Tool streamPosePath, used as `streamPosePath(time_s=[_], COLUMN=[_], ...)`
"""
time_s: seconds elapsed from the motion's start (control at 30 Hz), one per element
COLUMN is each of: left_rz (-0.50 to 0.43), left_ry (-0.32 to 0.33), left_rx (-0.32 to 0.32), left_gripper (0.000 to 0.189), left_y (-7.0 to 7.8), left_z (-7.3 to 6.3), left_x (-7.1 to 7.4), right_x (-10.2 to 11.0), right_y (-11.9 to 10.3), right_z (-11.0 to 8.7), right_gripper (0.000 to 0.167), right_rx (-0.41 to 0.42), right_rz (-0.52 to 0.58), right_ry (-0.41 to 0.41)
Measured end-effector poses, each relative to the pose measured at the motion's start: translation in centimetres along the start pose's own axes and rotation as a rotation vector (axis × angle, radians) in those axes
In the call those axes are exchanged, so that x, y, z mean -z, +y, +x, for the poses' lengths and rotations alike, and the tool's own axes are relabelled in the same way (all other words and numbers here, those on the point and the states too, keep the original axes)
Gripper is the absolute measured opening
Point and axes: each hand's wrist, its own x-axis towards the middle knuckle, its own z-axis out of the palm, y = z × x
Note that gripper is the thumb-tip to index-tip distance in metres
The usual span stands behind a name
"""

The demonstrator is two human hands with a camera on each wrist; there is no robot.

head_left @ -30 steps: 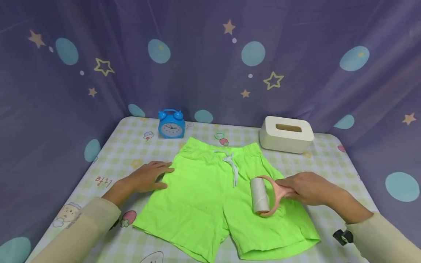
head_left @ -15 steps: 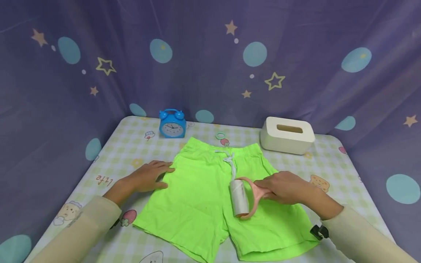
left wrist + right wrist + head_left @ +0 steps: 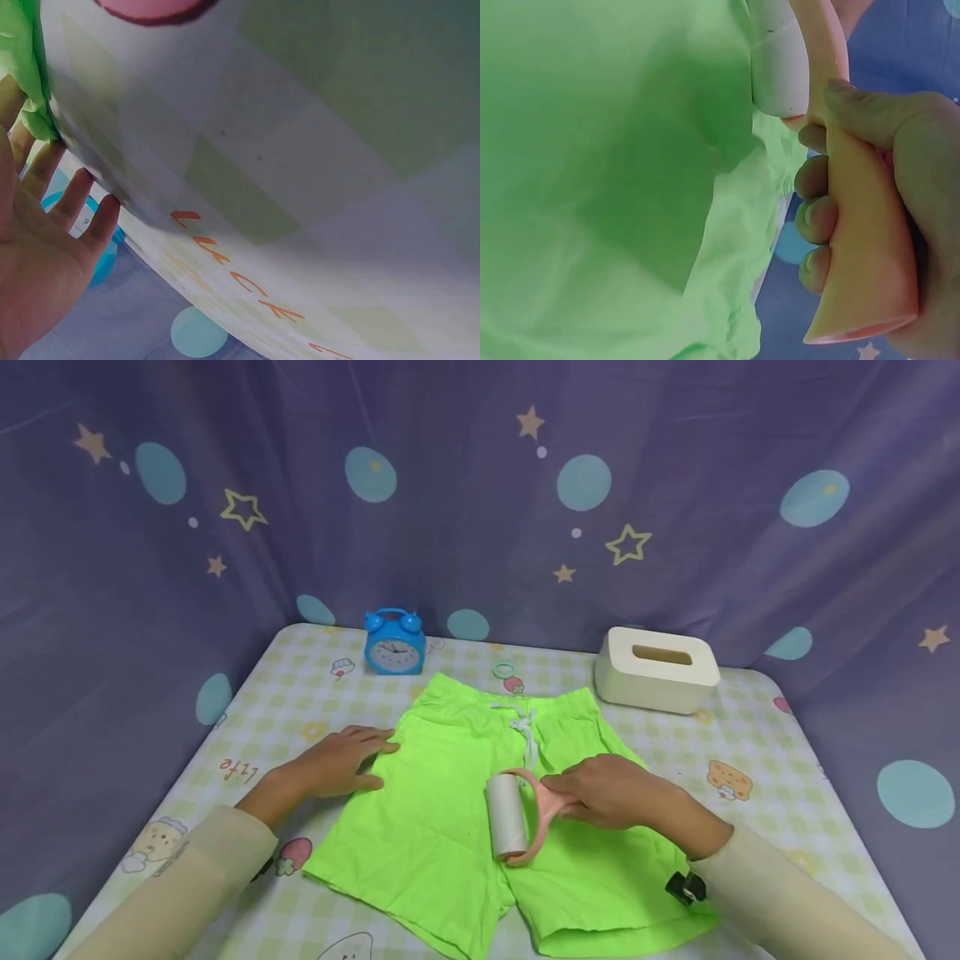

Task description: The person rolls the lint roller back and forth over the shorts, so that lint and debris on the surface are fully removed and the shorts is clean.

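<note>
Neon green shorts (image 3: 442, 793) with a white drawstring (image 3: 522, 725) lie spread flat, waistband toward the back. My right hand (image 3: 611, 789) grips the pink handle of a lint roller (image 3: 506, 817), fingers and thumb wrapped round it, as the right wrist view shows plainly. The roller's white cylinder (image 3: 780, 60) rests on the shorts near the middle, below the drawstring. At the left edge of the shorts my left hand (image 3: 337, 764) lies with its fingers extended, touching the fabric. In the left wrist view its fingers (image 3: 71, 196) look relaxed and hold nothing.
A blue alarm clock (image 3: 395, 643) stands at the back left of the table (image 3: 285, 693), which has a checked cloth. Near the back middle lies a small green ring (image 3: 503, 670). A white tissue box (image 3: 657, 670) sits at the back right. Purple curtains (image 3: 480, 527) enclose the sides.
My right hand has slid the lint roller leftward across the shorts, from the right leg to the middle. The left hand has stayed in place.
</note>
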Motion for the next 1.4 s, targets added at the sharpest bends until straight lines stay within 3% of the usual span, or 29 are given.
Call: streamPosePath(time_s=[0.47,0.77,1.4], left_rz=[0.016,0.004,0.014], left_ry=[0.006,0.013,0.007], left_rx=[-0.009,-0.013,-0.001], left_gripper=[0.059,0.059,0.058], left_y=[0.2,0.2,0.2], left_z=[0.1,0.1,0.1], left_x=[0.1,0.1,0.0], right_x=[-1.2,-1.5,-2.3], right_y=[-3.7,-5.6,-8.4], right_z=[4.3,5.8,8.6], right_gripper=[0.02,0.024,0.025], right_rx=[0.031,-0.039,-0.064], right_rz=[-0.036,-0.039,-0.075], right_ry=[0.093,0.059,0.083])
